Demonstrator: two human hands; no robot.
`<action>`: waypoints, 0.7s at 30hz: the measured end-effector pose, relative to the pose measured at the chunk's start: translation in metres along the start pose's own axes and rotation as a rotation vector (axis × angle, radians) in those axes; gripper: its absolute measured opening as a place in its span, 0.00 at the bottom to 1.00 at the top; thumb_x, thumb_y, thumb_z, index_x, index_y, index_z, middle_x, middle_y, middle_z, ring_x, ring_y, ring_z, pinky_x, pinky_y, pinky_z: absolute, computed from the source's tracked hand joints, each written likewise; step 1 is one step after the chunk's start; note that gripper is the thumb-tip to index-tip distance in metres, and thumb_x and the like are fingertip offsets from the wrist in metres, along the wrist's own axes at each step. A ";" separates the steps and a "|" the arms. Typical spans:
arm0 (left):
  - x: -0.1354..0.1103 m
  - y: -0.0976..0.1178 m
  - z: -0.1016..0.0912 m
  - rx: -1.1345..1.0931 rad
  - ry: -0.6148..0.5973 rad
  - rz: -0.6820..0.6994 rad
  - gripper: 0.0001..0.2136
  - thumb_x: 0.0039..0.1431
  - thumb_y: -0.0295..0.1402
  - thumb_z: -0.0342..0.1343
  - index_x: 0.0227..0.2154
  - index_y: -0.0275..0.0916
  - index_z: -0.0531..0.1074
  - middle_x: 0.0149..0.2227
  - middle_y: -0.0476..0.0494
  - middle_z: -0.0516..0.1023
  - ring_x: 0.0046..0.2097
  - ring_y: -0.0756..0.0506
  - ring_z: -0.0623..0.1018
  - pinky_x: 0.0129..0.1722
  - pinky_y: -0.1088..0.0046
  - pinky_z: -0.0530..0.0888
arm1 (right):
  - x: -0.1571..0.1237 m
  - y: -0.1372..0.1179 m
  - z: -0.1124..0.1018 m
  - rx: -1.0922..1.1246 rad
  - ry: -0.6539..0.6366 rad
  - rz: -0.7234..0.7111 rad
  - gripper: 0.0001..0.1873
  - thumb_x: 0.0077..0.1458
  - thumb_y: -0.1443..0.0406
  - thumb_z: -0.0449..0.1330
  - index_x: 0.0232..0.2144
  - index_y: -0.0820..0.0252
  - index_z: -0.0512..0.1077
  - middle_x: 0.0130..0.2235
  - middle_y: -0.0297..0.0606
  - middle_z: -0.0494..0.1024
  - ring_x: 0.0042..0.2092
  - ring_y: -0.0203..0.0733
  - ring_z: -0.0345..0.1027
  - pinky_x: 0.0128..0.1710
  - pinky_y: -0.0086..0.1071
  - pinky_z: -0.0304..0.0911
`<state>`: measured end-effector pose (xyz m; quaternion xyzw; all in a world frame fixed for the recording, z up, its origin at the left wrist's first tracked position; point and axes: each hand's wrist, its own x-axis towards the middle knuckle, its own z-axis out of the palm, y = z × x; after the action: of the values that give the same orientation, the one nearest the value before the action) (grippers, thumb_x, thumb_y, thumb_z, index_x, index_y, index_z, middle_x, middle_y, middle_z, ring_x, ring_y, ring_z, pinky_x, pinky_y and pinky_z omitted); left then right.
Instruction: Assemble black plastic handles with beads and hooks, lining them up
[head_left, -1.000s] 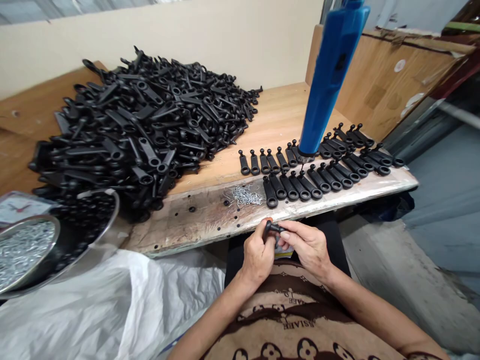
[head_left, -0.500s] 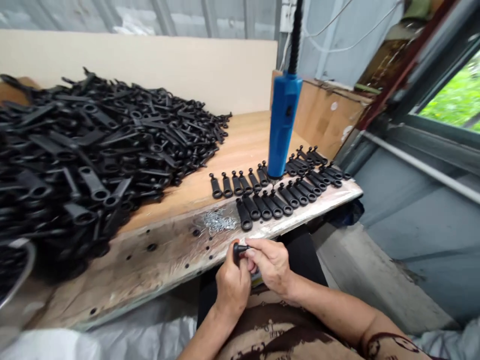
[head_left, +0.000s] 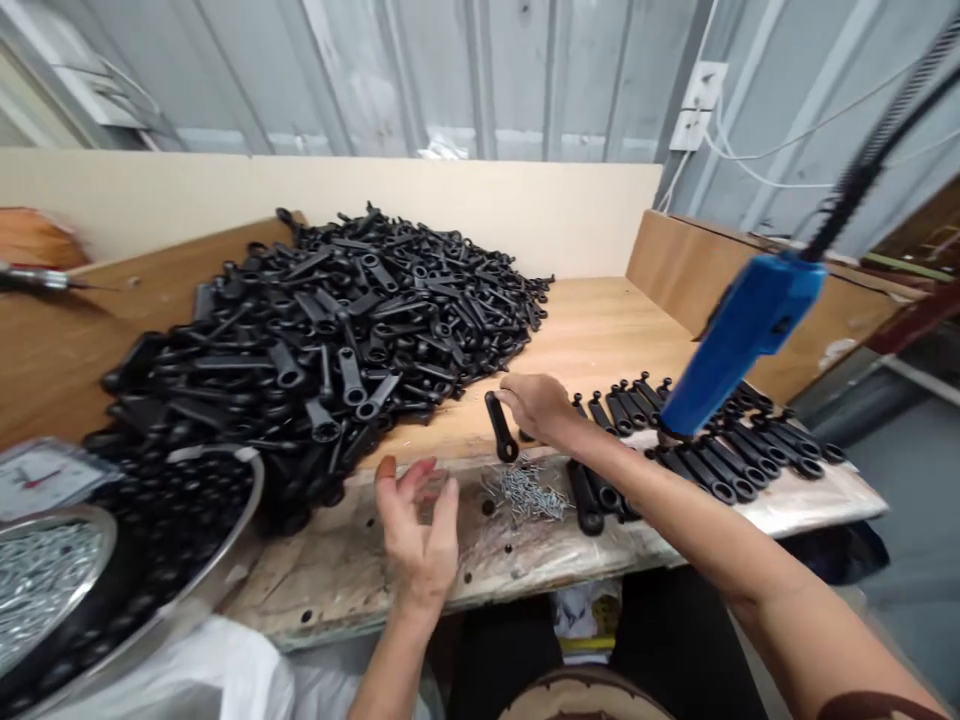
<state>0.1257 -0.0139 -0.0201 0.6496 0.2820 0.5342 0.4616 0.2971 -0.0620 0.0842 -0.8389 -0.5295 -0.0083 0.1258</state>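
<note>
My right hand [head_left: 536, 405] reaches over the wooden bench [head_left: 592, 330] and pinches the end of a black plastic handle piece [head_left: 500, 428], whose ring end touches the bench at the left end of a row of like pieces [head_left: 720, 440]. My left hand [head_left: 418, 530] hovers open above the bench's worn front edge, fingers spread, holding nothing. A small heap of silver screws [head_left: 529, 492] lies between the two hands. A blue hanging screwdriver [head_left: 739, 335] swings tilted over the rows at the right.
A big pile of black handle pieces [head_left: 337, 320] covers the left half of the bench. At the left front stand a metal bowl of black parts [head_left: 187, 520] and a bowl of screws [head_left: 45, 570]. A cream board [head_left: 375, 190] backs the bench.
The hands parted: my right hand carried the black piece up from my lap to the bench, and my left hand let go and opened. The blue tool swung rightward; my view rose.
</note>
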 end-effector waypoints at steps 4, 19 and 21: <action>0.009 -0.027 -0.017 -0.122 0.259 -0.055 0.27 0.50 0.33 0.57 0.52 0.39 0.55 0.39 0.42 0.71 0.36 0.48 0.74 0.40 0.68 0.69 | 0.053 0.002 0.028 -0.151 -0.121 0.037 0.15 0.56 0.63 0.48 0.35 0.64 0.73 0.37 0.49 0.76 0.40 0.47 0.70 0.34 0.30 0.58; 0.003 -0.012 -0.015 -0.421 0.508 -0.250 0.23 0.51 0.36 0.56 0.50 0.40 0.60 0.41 0.40 0.72 0.41 0.46 0.74 0.40 0.72 0.68 | 0.121 -0.042 0.055 -0.172 -0.076 -0.032 0.15 0.53 0.59 0.51 0.43 0.54 0.68 0.36 0.42 0.76 0.39 0.47 0.70 0.32 0.31 0.56; 0.002 -0.013 -0.014 -0.418 0.513 -0.258 0.23 0.52 0.37 0.56 0.50 0.39 0.59 0.40 0.40 0.72 0.41 0.46 0.73 0.40 0.72 0.68 | 0.127 -0.043 0.060 -0.137 -0.093 -0.035 0.14 0.51 0.59 0.54 0.38 0.56 0.70 0.33 0.41 0.76 0.38 0.46 0.70 0.29 0.29 0.55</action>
<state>0.1146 -0.0027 -0.0311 0.3449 0.3528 0.6634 0.5625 0.3071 0.0817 0.0535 -0.8358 -0.5473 -0.0077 0.0433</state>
